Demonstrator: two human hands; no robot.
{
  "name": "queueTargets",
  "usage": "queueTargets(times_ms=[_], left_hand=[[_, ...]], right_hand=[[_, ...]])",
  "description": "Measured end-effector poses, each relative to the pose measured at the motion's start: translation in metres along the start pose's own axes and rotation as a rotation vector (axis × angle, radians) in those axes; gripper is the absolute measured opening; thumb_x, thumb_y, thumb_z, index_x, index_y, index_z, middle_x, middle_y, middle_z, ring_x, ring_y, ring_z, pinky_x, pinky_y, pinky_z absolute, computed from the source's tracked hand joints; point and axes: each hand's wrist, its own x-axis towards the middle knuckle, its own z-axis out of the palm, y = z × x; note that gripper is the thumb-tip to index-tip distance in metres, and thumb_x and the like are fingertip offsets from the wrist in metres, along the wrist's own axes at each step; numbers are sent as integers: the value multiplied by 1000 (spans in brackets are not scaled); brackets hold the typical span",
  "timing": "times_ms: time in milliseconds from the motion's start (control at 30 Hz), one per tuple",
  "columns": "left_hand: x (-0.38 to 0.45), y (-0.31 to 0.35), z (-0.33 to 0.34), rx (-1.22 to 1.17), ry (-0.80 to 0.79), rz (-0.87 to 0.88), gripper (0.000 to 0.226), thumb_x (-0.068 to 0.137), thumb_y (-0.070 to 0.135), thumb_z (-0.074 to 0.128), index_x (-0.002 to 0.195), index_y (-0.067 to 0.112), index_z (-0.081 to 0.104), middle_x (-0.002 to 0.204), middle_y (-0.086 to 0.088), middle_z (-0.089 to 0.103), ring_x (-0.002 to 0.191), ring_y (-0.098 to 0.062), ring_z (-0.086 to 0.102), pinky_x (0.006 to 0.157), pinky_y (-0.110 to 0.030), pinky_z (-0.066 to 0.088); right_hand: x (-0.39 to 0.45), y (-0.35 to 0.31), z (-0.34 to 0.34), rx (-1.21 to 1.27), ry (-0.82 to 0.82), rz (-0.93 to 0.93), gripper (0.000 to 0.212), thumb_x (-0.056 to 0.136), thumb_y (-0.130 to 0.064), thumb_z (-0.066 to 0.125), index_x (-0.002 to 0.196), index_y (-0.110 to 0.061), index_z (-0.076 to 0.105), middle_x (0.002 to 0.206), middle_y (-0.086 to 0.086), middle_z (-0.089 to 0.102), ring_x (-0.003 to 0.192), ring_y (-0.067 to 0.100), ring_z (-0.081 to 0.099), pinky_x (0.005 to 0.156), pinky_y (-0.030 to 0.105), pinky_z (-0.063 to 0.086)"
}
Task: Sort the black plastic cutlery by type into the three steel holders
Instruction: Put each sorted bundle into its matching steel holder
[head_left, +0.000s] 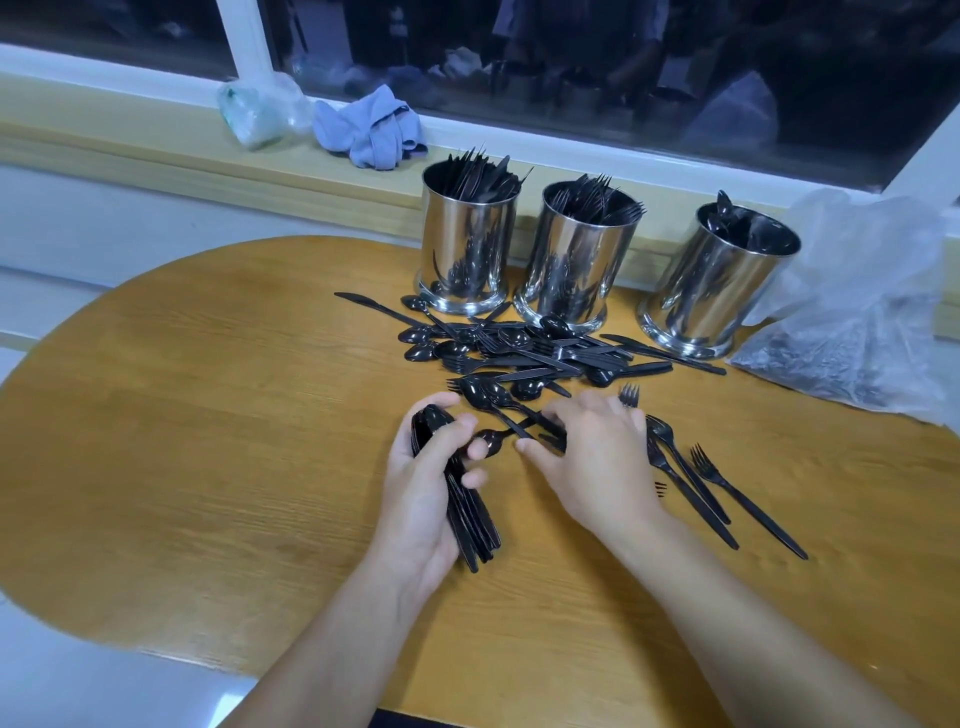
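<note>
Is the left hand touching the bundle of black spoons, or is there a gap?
Touching. The head view shows the left hand with its fingers curled round the bundle of spoons, above the table.

You are looking at mirror-polished steel holders (577, 260), glossy black plastic cutlery (519, 353), a grained wooden desk (234, 441), soft blue cloth (371, 127) and crinkled clear plastic bags (857, 296).

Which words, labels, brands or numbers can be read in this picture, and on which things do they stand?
None: the three steel holders, the black cutlery, the plastic bag and the blue cloth show no readable text.
</note>
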Motion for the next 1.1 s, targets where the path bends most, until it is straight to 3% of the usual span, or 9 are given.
queueTargets(times_ms=[133, 367, 467, 600, 733, 933, 1100], left_hand=[[2, -1, -1, -30, 3, 7, 53, 90, 15, 85, 141, 17, 69, 98, -2, 61, 72, -11, 51, 50, -19, 41], [4, -4, -4, -63, 2, 7, 50, 93, 14, 83, 141, 9, 68, 101, -5, 61, 71, -10, 50, 48, -18, 40], [4, -5, -4, -70, 8, 15, 45, 95, 12, 82, 138, 9, 68, 100, -4, 60, 71, -11, 50, 49, -19, 39], [4, -5, -3, 93, 89, 103, 42, 98, 12, 82, 137, 17, 66, 91, -2, 59, 69, -13, 48, 54, -21, 40], [0, -8, 3, 208, 98, 213, 50, 93, 13, 88, 137, 24, 64, 99, 3, 67, 71, -11, 50, 57, -24, 41], [-3, -4, 4, 250, 94, 234, 38, 99, 13, 83, 131, 9, 64, 91, -2, 57, 70, -15, 44, 54, -27, 37], [-5, 0, 4, 159, 53, 187, 28, 93, 12, 79, 116, 19, 66, 87, -7, 52, 71, -18, 50, 63, -30, 45]], right_hand=[[1, -4, 1, -3, 32, -61, 21, 102, -43, 72, 114, -28, 79, 105, -6, 69, 107, 24, 59, 101, 44, 39], [4, -3, 6, -186, 117, -268, 11, 96, -14, 71, 86, -17, 74, 85, 1, 64, 87, 28, 56, 86, 45, 42], [4, -1, 4, -102, 137, -210, 15, 104, -19, 63, 99, -21, 77, 92, -4, 66, 93, 24, 57, 93, 42, 38], [-2, -2, -3, 228, 132, -127, 15, 106, -26, 64, 111, -28, 77, 100, -15, 66, 100, 16, 58, 106, 42, 35], [-16, 1, -7, 525, 24, -178, 13, 107, -25, 66, 110, -33, 76, 100, -23, 66, 97, 5, 62, 99, 46, 49], [-36, 0, -11, 547, -99, -271, 20, 112, -29, 62, 126, -30, 76, 114, -25, 69, 112, 1, 63, 105, 33, 43], [-38, 4, -18, 756, -167, -238, 19, 110, -30, 66, 121, -30, 81, 114, -18, 73, 114, 9, 68, 99, 34, 54]])
